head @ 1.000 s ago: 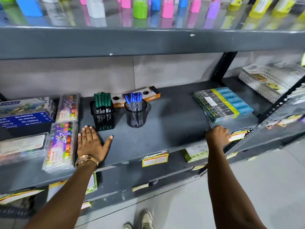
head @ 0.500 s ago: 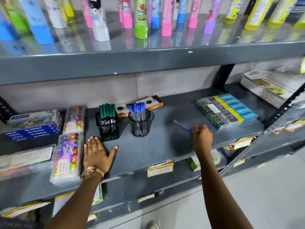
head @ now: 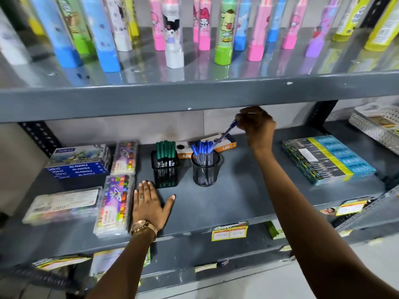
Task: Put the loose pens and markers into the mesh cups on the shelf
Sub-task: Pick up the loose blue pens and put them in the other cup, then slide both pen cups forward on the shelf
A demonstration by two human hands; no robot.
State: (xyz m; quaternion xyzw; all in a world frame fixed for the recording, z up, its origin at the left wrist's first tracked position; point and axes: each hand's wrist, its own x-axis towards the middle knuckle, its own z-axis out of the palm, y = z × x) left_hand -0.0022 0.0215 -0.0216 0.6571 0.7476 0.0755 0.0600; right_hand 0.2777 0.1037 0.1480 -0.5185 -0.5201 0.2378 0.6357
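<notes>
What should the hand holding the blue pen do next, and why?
Probably lower the blue-capped clear pen into the round black mesh cup. The right hand pinches its top, the tip already slants over that cup's blue pens, and the square cup holds green markers.

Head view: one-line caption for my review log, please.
Right hand lowers a blue pen toward the round mesh cup; left hand rests flat on the shelf.
</notes>
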